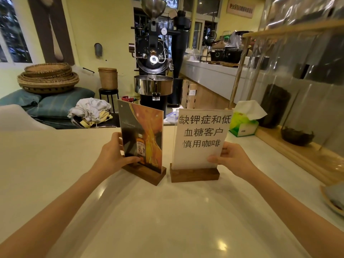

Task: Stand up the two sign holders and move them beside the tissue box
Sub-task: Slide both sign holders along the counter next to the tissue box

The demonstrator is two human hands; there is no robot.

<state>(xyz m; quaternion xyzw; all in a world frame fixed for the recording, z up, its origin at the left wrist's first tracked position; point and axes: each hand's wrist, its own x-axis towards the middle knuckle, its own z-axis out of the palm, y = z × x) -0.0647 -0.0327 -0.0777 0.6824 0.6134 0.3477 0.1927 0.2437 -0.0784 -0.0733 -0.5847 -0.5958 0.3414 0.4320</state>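
Two sign holders stand upright on the pale counter (pixel 55 164), each a clear panel in a dark wooden base. The left sign holder (pixel 147 138) shows an orange bottle picture; my left hand (pixel 113 153) grips its left edge. The right sign holder (pixel 201 138) carries a white sheet with black characters; my right hand (pixel 232 159) holds its lower right edge. Their bases sit side by side, a small gap between them. A green tissue box (pixel 243 125) with a white tissue sticking up stands behind and to the right of the right sign, near the counter's far edge.
A wooden-framed glass case (pixel 290 101) with dark jars runs along the right side on a wooden ledge. A dish rim (pixel 329 200) shows at the right edge. Beyond the counter stand a black coffee roaster (pixel 154 58), stacked baskets and cushions.
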